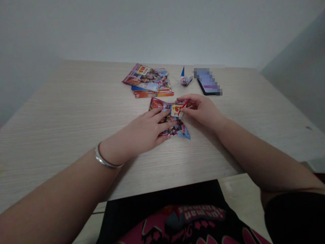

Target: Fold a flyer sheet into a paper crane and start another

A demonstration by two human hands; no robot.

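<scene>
The left hand [148,132], a bangle [105,161] at its wrist, lies with fingers spread over the sheet [175,130]; its grip is open, seeming to press down rather than hold. Just beyond is a stack [149,81] of printed papers, slightly askew. The sheet lies on the desk [76,108] between the hands, its edges uneven with pointed corners. Behind it stands a folded paper bird [186,80]. The right hand [203,110] has its grip closed on the sheet's right edge, thumb and finger pinching a red-edged flap. Near the bird rests a phone [208,81]. The step looks like shaping a fold; the next move seems to call for steady left-hand pressure and a careful crease.
</scene>
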